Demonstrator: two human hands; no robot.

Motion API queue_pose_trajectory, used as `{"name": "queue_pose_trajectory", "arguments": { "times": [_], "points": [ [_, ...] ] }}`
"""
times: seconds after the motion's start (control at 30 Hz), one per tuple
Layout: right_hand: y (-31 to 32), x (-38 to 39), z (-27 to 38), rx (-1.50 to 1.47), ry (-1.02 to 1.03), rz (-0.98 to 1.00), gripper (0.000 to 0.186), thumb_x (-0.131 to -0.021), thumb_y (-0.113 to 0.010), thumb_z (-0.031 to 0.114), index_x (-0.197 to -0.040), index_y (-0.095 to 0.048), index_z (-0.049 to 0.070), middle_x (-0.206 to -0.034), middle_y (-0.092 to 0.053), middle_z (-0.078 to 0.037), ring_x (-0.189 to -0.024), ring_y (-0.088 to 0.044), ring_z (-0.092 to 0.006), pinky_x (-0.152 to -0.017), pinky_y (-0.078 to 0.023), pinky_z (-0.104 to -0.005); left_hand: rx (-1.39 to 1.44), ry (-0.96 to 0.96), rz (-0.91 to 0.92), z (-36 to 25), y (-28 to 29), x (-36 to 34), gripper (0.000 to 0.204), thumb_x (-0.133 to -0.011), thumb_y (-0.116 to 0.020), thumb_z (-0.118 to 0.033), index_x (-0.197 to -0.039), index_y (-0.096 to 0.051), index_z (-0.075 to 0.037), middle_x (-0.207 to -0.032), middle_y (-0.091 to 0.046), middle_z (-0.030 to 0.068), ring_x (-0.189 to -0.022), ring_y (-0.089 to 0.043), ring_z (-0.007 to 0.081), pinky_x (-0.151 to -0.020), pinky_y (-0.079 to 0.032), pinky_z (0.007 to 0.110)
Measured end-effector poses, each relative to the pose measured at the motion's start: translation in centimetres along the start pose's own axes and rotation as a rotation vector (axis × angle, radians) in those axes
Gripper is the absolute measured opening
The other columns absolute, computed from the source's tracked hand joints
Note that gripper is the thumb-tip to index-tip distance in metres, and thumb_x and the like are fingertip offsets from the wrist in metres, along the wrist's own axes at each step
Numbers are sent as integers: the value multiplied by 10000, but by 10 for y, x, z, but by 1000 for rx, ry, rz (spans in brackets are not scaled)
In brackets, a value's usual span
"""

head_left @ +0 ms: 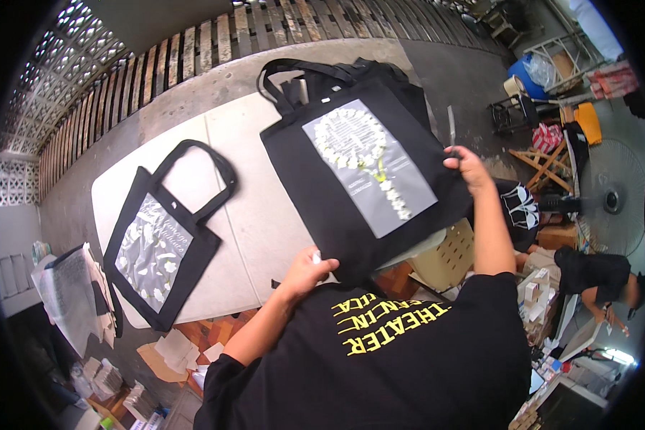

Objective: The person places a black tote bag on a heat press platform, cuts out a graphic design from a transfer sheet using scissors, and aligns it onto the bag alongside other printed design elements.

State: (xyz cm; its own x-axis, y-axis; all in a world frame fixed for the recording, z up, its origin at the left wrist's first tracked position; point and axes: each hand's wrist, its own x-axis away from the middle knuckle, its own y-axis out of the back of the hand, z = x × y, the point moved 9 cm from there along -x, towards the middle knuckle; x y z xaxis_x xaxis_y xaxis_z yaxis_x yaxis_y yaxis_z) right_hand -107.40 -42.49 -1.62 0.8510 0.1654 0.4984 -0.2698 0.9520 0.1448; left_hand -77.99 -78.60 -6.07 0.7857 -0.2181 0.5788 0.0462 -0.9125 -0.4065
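Note:
A black tote bag (283, 168) with a grey printed panel of white flowers lies over the table's right half, handles pointing away from me. At its near left corner my left hand (307, 274) is closed, with a small white piece (317, 256) showing at its fingers; what that piece is, I cannot make out. By the bag's right edge my right hand (473, 170) is closed around a thin, pale, blade-like tool (451, 127) with a dark end, pointing up. More black bags (408, 89) lie beneath the printed one. To the left rests another black tote bag (204, 247) with a flower print.
The white folding table (247, 236) carries the bags. A beige perforated crate (448, 258) stands near its right side, and a fan (609, 197) stands farther right. Another person (598, 279) sits at the right. Sheets and cardboard (75, 297) lean at the table's left.

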Motion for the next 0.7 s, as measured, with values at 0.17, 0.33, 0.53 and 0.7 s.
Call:
{"name": "queue_pose_trajectory", "arguments": {
  "times": [0.17,0.33,0.53,0.7],
  "points": [
    [-5,-23,-83,-190,-40,-64,419,-782,-815,36,-1156,-628,68,-974,-640,-22,-877,-606,-124,-797,-499,-270,52,-113,-144,-27,32,-24,138,-885,-679,-184,-969,-620,-92,-717,-526,-36,-585,-497,60,-508,-390,245],
    [-48,45,-55,-277,46,-139,410,-792,-807,43,-1158,-624,57,-956,-633,-13,-860,-599,-127,-786,-494,-278,-215,-300,-148,-106,87,20,277,-899,-723,-184,-1120,-618,-55,-875,-616,-28,-776,-552,49,-680,-425,204],
    [-245,200,-125,-496,139,-286,456,-829,-802,49,-1217,-567,86,-928,-593,7,-806,-560,-90,-733,-467,-249,-664,-297,-390,-146,241,154,393,-866,-763,-258,-1146,-666,0,-839,-599,-33,-717,-522,43,-618,-416,229],
    [-365,285,-199,-257,-1,-114,468,-903,-776,146,-1271,-523,10,-908,-624,-22,-804,-592,-93,-691,-492,-256,-1501,-432,-789,-123,353,203,372,-833,-650,-80,-1203,-683,-52,-1133,-692,229,-989,-688,403,-836,-534,457]
  ]
}}
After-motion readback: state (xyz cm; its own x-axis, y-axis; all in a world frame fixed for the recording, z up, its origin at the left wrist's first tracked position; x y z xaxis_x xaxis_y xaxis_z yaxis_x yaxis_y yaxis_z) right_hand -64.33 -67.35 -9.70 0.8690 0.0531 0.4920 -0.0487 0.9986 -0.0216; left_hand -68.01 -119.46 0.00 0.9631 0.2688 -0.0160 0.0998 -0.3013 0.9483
